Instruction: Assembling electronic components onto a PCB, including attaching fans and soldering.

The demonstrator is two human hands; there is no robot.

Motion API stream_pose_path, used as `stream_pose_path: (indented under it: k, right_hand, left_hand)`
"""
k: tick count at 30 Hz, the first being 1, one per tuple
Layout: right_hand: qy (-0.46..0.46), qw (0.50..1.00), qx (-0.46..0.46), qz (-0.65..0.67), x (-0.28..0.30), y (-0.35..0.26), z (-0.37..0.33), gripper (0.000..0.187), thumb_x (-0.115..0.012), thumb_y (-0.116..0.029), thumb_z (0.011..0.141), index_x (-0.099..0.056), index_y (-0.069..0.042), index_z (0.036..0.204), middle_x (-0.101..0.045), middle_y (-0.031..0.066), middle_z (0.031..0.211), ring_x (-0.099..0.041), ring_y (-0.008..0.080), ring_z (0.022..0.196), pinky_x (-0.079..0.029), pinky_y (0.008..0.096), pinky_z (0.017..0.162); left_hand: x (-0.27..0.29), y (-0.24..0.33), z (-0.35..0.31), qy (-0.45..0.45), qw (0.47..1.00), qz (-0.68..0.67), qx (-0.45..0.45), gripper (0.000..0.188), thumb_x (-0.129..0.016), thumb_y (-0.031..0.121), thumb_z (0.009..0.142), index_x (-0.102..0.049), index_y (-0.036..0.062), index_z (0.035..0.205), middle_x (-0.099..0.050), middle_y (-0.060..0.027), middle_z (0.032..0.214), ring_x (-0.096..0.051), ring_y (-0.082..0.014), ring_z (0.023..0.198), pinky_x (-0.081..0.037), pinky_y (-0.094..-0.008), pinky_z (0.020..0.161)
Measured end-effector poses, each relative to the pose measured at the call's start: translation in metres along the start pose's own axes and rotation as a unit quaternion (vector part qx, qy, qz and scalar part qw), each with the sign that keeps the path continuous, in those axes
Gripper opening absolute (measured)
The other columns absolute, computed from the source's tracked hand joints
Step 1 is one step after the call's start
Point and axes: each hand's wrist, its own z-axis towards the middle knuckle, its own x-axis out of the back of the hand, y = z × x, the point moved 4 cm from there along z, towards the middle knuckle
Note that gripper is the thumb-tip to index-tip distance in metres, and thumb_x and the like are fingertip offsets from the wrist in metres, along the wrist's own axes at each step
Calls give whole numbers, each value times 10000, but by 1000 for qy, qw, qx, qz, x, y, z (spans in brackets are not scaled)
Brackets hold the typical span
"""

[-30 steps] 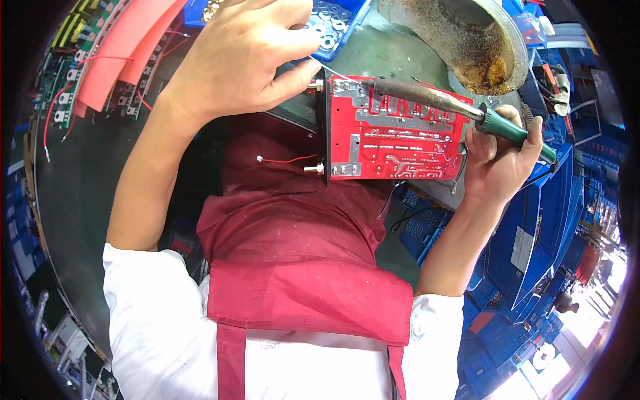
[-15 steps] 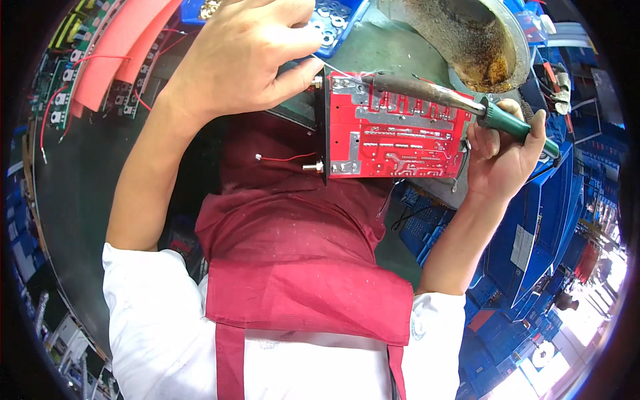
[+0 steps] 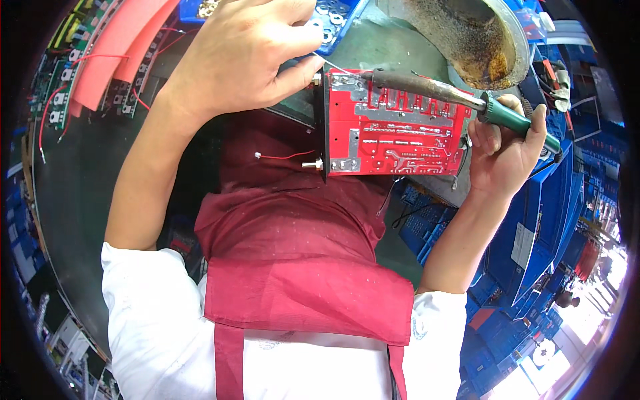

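Note:
My right hand (image 3: 500, 150) is closed round the green handle of a soldering iron (image 3: 427, 88), which points left across the far edge of a red circuit board (image 3: 400, 143). The iron's tip is at the board's far left corner, by silvery solder pads. Between the thumb and forefinger of my left hand (image 3: 257, 57) is a thin strand of solder wire (image 3: 339, 67), its end running to the iron's tip. Along the board's left side stands a dark plate (image 3: 321, 127) with brass-coloured terminals (image 3: 312, 165). A red lead with a small white connector (image 3: 259, 156) sticks out left of the board.
A blue tray of metal washers (image 3: 331, 20) lies beyond my left hand. A scorched metal duct (image 3: 477, 47) opens behind the iron. Green circuit boards (image 3: 60, 100) and pink sheets (image 3: 117, 53) are at the far left. Blue bins (image 3: 540, 227) stand at the right.
The red board has shifted very slightly away from me, and the iron's handle has moved a touch to the right. Both hands keep their grips.

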Motion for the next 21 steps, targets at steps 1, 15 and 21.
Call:
stream_pose_path:
  k: [1, 15, 21]
  right_hand:
    - [-9, 1000, -1, 1, 0, 0, -1, 636, -430, -562, 1085, -686, 18, 1031, -421, 21, 502, -335, 133, 467, -278, 296, 505]
    - [-50, 998, -15, -23, 0, -2, 11, 600, -408, -553, 1091, -661, -12, 1031, -405, 7, 505, -333, 124, 480, -282, 293, 511]
    - [-61, 998, -28, -14, -2, -1, 18, 558, -409, -519, 1092, -653, -25, 1006, -417, 9, 509, -339, 126, 477, -301, 290, 521]
  left_hand:
    - [1, 1, 0, -1, 1000, 2, 0, 223, -775, 218, 788, -584, 123, 727, -475, -63, 845, -529, -270, 876, -407, -408, 881]
    - [-3, 1, 1, -2, 1000, 9, -10, 234, -784, 229, 792, -589, 116, 728, -479, -67, 850, -535, -281, 892, -422, -420, 896]
    - [-2, 2, 2, 0, 1000, 8, -10, 229, -788, 221, 790, -595, 114, 731, -490, -70, 856, -538, -285, 900, -423, -424, 900]
